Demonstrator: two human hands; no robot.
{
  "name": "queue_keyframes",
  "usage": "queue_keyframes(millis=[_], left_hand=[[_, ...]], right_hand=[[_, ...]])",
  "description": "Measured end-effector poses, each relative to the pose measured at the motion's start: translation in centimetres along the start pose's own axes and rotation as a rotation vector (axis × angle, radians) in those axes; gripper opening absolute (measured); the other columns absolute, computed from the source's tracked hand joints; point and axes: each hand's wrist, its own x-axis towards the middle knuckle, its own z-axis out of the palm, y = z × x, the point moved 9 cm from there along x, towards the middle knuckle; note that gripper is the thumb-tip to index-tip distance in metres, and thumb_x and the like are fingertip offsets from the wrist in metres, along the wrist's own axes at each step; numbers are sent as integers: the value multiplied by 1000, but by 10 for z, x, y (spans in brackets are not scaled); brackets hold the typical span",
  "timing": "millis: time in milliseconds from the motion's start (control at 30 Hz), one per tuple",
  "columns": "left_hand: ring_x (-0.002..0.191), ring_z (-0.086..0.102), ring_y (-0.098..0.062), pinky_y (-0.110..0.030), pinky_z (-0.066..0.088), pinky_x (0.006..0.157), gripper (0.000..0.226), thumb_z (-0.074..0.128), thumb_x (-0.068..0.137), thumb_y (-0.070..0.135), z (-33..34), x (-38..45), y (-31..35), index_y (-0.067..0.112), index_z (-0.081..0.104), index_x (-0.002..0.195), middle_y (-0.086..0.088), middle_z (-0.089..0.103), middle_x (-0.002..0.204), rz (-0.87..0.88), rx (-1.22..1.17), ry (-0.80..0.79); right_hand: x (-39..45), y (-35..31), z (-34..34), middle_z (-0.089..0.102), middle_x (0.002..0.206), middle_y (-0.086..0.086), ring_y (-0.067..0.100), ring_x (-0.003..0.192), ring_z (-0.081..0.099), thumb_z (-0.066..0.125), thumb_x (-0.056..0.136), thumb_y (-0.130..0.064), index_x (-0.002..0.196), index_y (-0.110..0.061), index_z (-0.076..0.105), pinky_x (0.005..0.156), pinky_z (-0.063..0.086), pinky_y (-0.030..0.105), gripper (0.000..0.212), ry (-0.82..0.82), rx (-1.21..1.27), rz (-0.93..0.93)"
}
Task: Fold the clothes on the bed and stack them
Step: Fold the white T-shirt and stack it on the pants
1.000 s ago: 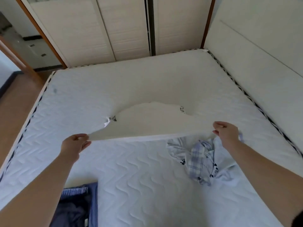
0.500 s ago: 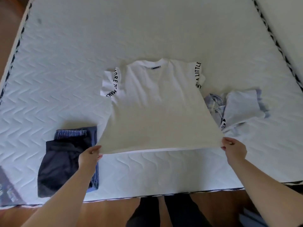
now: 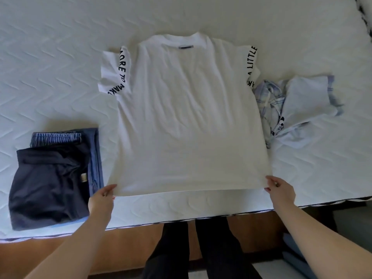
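Note:
A white T-shirt [image 3: 189,117] with black lettering on both sleeves lies spread flat on the bed, collar pointing away from me. My left hand [image 3: 103,198] pinches its lower left hem corner. At the lower right hem corner my right hand [image 3: 280,191] pinches the cloth too. A folded stack of dark navy and blue garments [image 3: 54,174] sits left of the shirt. A crumpled pale blue plaid garment [image 3: 298,105] lies to the right, its edge tucked under the shirt's side.
The white quilted mattress [image 3: 50,67] stretches far beyond the shirt. Its near edge [image 3: 201,216] runs just below my hands. My legs in dark trousers [image 3: 201,248] stand on a wooden floor against the bed.
The shirt went from billowing in the air to lying flat on the mattress. My hands drew the hem toward the near edge, and my view tilted down.

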Motion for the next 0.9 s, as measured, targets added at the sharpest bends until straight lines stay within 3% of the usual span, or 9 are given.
queue_keyframes(millis=[200,267,333,400,500,533,600,733,900], left_hand=[[55,51,-22,-26,40,48,21,58,95,18,11,-2,-21,31,73,99,4,70,93,60,149,-11],[60,56,-17,-27,42,51,18,59,95,20,18,-3,-22,26,74,103,5,71,92,72,152,-41],[70,64,-14,-23,43,52,19,59,95,15,23,-3,-23,22,72,106,6,73,96,32,145,-73],[75,65,-29,-26,40,50,21,60,92,11,23,-5,-17,22,73,106,-7,71,110,21,238,-49],[76,64,-35,-30,49,55,22,61,90,5,22,-13,9,19,73,102,-9,69,115,149,278,44],[90,63,-34,-35,53,68,23,60,90,4,24,-16,20,18,72,102,-7,65,119,234,298,64],[115,54,-28,-35,45,89,23,59,90,4,38,-23,40,18,70,105,-7,57,127,407,364,49],[133,42,-23,-45,39,104,38,60,92,16,88,-35,64,23,59,129,-3,43,147,598,648,-116],[149,14,-21,-42,23,116,61,52,98,32,137,-45,78,30,26,153,1,9,164,661,948,-320]], right_hand=[[5,9,16,67,112,11,28,90,66,48,99,-12,107,-20,69,78,55,37,24,61,-166,3],[6,6,25,63,119,15,33,97,62,43,97,-8,116,-17,65,78,53,38,31,43,-208,60],[4,5,29,54,129,18,36,108,56,47,95,-11,128,-15,58,87,49,41,35,55,-291,166],[-3,-9,26,48,134,17,36,118,49,53,94,-15,131,-14,55,96,42,45,37,138,-429,165],[-21,-56,45,46,139,14,34,128,42,53,92,-11,132,-11,52,104,33,49,40,195,-577,-264],[-29,-70,60,49,136,14,33,127,44,54,91,-8,131,-10,53,103,34,49,40,177,-591,-433],[-45,-92,97,54,133,12,32,126,46,55,90,-8,130,-8,54,101,36,47,40,56,-627,-673],[-75,-105,189,36,153,6,27,142,29,48,97,-22,146,-13,39,112,24,42,51,-313,-845,-891],[-113,-102,266,0,164,-2,21,151,3,32,103,-41,156,-22,12,119,8,39,60,-639,-1121,-1070]])
